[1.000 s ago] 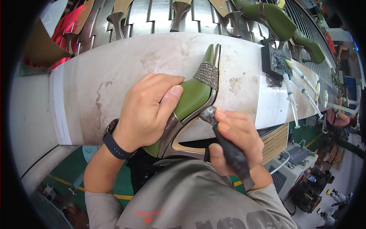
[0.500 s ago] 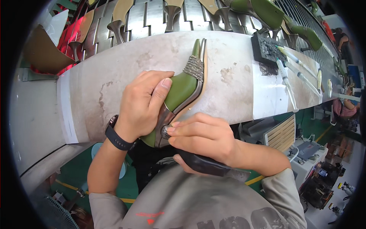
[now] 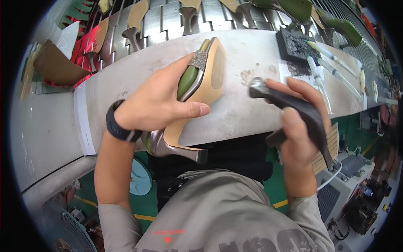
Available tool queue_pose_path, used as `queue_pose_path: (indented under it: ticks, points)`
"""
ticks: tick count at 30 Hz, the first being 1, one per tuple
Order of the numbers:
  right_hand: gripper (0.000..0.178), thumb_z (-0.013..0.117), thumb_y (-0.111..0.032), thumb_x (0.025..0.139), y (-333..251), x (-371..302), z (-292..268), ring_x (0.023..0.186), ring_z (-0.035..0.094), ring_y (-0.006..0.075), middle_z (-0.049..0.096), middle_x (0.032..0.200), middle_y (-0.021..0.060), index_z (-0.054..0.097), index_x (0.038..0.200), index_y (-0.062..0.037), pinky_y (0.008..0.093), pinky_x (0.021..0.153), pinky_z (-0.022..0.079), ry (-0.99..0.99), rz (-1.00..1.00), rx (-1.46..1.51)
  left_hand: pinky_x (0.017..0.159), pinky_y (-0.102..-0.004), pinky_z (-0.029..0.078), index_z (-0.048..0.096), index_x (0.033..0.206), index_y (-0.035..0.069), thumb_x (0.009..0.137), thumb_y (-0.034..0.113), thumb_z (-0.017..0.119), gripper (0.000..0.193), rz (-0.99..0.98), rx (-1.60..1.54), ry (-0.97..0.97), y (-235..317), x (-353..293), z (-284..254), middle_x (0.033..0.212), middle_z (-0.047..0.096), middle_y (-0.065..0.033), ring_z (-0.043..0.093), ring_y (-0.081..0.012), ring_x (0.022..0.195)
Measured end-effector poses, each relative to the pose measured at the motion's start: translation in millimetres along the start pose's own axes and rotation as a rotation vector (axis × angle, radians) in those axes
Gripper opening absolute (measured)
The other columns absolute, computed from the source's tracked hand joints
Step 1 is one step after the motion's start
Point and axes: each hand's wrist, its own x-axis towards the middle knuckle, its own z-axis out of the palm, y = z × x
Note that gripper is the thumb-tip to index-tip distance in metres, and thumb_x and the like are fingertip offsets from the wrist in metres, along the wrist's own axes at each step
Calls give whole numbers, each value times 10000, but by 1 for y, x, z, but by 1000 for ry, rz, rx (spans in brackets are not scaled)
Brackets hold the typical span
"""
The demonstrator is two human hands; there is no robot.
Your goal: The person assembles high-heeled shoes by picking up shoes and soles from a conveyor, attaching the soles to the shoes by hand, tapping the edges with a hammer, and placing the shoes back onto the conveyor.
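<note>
My left hand [image 3: 161,98] is wrapped over a green high-heeled shoe [image 3: 187,84] with metallic edging and a glittery band near the toe. The shoe lies tilted on its side, its tan sole [image 3: 204,86] turned to the right, toe pointing away from me. Its bronze-coloured heel [image 3: 189,154] juts right over the table's near edge. To the right, apart from the shoe, my right hand [image 3: 300,122] grips a dark cobbler's hammer [image 3: 294,103] above the table. The hammer's round, shiny face points left; motion blurs it slightly.
Across the far side runs a slatted metal conveyor [image 3: 168,19] carrying several shoes and soles. A black block [image 3: 291,46] and several syringe-like tubes [image 3: 336,75] are at the table's right. A brown curved sheet [image 3: 58,63] stands far left, a blue stool [image 3: 141,178] below.
My right hand has lifted the hammer off the shoe's heel area and moved right. The shoe has rolled so its sole and heel show, and my left hand has shifted its hold.
</note>
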Motion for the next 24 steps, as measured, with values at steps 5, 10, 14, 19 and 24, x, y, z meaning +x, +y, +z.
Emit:
queue_pose_path:
  ticks: [5, 10, 14, 19, 24]
  points:
    - [563, 691, -436, 1003, -17, 7, 3, 1170, 702, 382, 672, 1254, 386, 562, 1277, 38, 476, 1083, 538, 59, -104, -33, 1073, -329, 473, 436, 1576, -39, 830, 278, 905, 937, -229, -372, -151, 3, 8, -25, 1330, 641, -92, 592, -168, 1205]
    - [582, 676, -506, 1016, -31, 8, 12, 1234, 669, 408, 654, 1281, 387, 542, 1269, 1, 504, 1129, 500, 57, -222, -5, 1063, -334, 482, 429, 1579, -40, 830, 267, 906, 939, -223, -367, -141, -4, 4, -26, 1322, 647, -93, 599, -174, 1196]
    - [335, 711, -262, 985, -30, 30, 25, 1229, 682, 326, 735, 1204, 251, 624, 1180, -3, 468, 1124, 500, -155, -118, -170, 1052, -364, 502, 377, 1587, -74, 819, 243, 886, 975, -169, -179, -128, 11, 7, -21, 1310, 665, -171, 647, -231, 1178]
    - [225, 755, -25, 951, -6, 51, 43, 933, 727, 110, 792, 1046, 110, 699, 1162, 26, 271, 817, 579, -321, 200, 63, 1060, -468, 499, 325, 1587, -104, 771, 205, 852, 1019, 1, 139, 81, -1, -6, 8, 1299, 636, -320, 630, -486, 1225]
    - [162, 732, -70, 966, 27, 100, 45, 963, 739, 134, 802, 1066, 103, 728, 1096, 27, 286, 862, 585, -187, 212, 108, 1040, -498, 500, 334, 1587, -83, 767, 195, 840, 1003, -48, 342, 96, 5, -11, 20, 1283, 629, -321, 614, -516, 1192]
